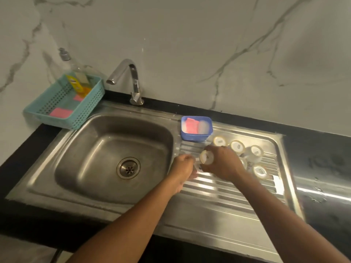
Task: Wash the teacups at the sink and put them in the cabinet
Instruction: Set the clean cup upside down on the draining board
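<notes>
Just right of the sink bowl (91, 149), the right hand (222, 166) curls round one teacup (207, 157), tipped on its side. The left hand (184, 165) bends its fingers against something white beneath it; whether it grips, I cannot tell. The cup looks small, light, stiff, brittle and probably wet-slick, so it is best held round the body. Farther right of the bowl stand four inverted teacups (237, 147), with a fifth half hidden; behind them sits one blue tub (195, 137).
</notes>
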{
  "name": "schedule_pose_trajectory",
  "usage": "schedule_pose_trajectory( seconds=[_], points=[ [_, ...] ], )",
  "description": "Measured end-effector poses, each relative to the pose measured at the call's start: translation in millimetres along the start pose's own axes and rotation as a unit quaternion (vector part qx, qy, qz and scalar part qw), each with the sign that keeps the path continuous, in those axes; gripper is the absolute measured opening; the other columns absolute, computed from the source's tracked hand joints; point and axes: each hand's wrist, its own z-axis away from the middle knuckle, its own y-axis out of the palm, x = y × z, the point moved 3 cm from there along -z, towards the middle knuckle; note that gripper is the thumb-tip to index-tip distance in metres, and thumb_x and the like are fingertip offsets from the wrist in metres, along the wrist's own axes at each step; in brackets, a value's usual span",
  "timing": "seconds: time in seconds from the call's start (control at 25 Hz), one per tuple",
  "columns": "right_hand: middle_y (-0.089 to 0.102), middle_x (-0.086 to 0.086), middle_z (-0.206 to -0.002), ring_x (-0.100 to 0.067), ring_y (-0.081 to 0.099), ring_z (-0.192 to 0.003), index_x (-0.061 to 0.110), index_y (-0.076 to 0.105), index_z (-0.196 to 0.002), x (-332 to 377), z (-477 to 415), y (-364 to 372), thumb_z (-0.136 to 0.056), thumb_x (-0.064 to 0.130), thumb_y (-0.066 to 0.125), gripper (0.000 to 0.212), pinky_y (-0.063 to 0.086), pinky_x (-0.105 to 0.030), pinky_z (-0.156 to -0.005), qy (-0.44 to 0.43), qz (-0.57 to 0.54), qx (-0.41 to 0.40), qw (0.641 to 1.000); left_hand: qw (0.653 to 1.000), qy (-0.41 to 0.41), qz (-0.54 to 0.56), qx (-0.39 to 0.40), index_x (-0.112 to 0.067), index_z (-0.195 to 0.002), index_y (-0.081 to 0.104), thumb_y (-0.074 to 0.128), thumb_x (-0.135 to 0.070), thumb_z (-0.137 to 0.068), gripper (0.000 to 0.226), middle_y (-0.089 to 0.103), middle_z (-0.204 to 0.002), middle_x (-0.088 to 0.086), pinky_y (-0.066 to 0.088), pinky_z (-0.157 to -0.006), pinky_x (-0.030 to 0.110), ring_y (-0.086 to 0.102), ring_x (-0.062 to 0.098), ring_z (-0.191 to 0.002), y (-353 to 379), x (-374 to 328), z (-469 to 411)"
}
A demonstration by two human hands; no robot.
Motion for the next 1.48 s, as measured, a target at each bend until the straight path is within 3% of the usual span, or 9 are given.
schedule_pose_trajectory(
  seconds=[0.08,0.2,0.32,0.44,0.64,0.84,0.96,1.2,1.48],
  points=[
    [0.071,-0.005,-0.121,-0.025,0.066,-0.105,0.024,0.064,-0.13,-22,-10,-6,-0.072,0.041,0.086,0.065,0.044,-0.026,-0.078,0.013,0.002,0.016,1.0,0.992,-0.116,-0.046,-0.034,-0.025,-0.082,0.066,0.055,-0.012,-0.1,0.025,0.07,-0.094,0.012,0.059,-0.092,0.05,0.069,0.03,-0.085,-73,59,43],
    [0.07,-0.008,-0.118,-0.027,0.065,-0.099,0.019,0.06,-0.129,-33,-17,-4,-0.075,0.038,0.085,0.063,0.041,-0.025,-0.074,0.012,0.016,0.013,1.0,0.993,-0.045,-0.095,-0.06,-0.024,-0.064,0.07,0.061,-0.016,-0.087,0.026,0.075,-0.092,0.019,0.059,-0.087,0.052,0.073,0.033,-0.087,-70,85,27],
    [0.07,-0.011,-0.114,-0.028,0.063,-0.092,0.014,0.055,-0.125,-43,-22,3,-0.076,0.039,0.083,0.062,0.04,-0.028,-0.07,0.017,0.023,-0.008,1.0,0.993,-0.055,-0.093,-0.042,-0.011,-0.079,0.076,0.053,-0.02,-0.072,0.025,0.073,-0.081,0.011,0.06,-0.076,0.043,0.063,0.022,-0.076,-55,88,7],
    [0.069,-0.011,-0.117,-0.03,0.065,-0.1,0.015,0.059,-0.124,-51,-25,7,-0.075,0.036,0.084,0.059,0.042,-0.028,-0.073,0.009,0.027,-0.023,0.999,0.995,-0.058,-0.085,-0.011,-0.003,-0.085,0.073,0.053,-0.009,-0.082,0.021,0.064,-0.077,0.007,0.053,-0.071,0.038,0.058,0.022,-0.077,-53,92,7],
    [0.063,-0.007,-0.124,-0.028,0.061,-0.107,0.017,0.061,-0.128,-57,-24,11,-0.075,0.039,0.083,0.062,0.051,-0.036,-0.082,0.013,0.033,-0.06,0.998,0.992,-0.073,-0.1,-0.009,-0.012,-0.092,0.076,0.052,-0.005,-0.094,0.026,0.065,-0.086,0.007,0.057,-0.09,0.05,0.059,0.022,-0.081,-43,85,12],
    [0.062,-0.004,-0.125,-0.028,0.051,-0.115,0.018,0.052,-0.132,-58,-15,17,-0.081,0.049,0.075,0.064,0.045,-0.038,-0.089,0.008,0.093,-0.087,0.992,0.983,-0.038,-0.175,0.039,-0.022,-0.113,0.071,0.048,-0.006,-0.091,0.036,0.069,-0.1,0.01,0.053,-0.074,0.034,0.059,0.022,-0.084,-37,81,21],
    [0.061,-0.005,-0.127,-0.029,0.054,-0.113,0.017,0.055,-0.13,-55,7,24,-0.076,0.053,0.079,0.069,0.048,-0.041,-0.091,0.007,0.104,-0.127,0.986,0.927,0.081,-0.364,0.027,-0.021,-0.135,0.06,0.051,-0.01,-0.089,0.048,0.064,-0.12,0.007,0.051,-0.091,0.034,0.06,0.027,-0.11,-38,79,33],
    [0.062,-0.008,-0.113,-0.03,0.058,-0.096,0.013,0.065,-0.11,-33,63,58,-0.073,0.028,0.066,0.04,0.049,-0.04,-0.077,-0.056,0.097,-0.201,0.973,0.716,0.31,-0.624,0.049,-0.017,-0.13,0.057,0.051,-0.02,-0.091,0.04,0.057,-0.13,0.001,0.044,-0.104,0.038,0.05,0.022,-0.123,-60,86,80],
    [0.063,-0.003,-0.118,-0.025,0.062,-0.104,0.018,0.067,-0.105,-30,160,74,-0.072,0.027,0.068,0.034,0.056,-0.036,-0.083,-0.008,0.117,-0.156,0.981,0.653,0.384,-0.65,0.063,-0.022,-0.132,0.054,0.05,-0.023,-0.09,0.042,0.055,-0.13,-0.003,0.041,-0.104,0.037,0.048,0.02,-0.124,-62,93,163]
  ],
)
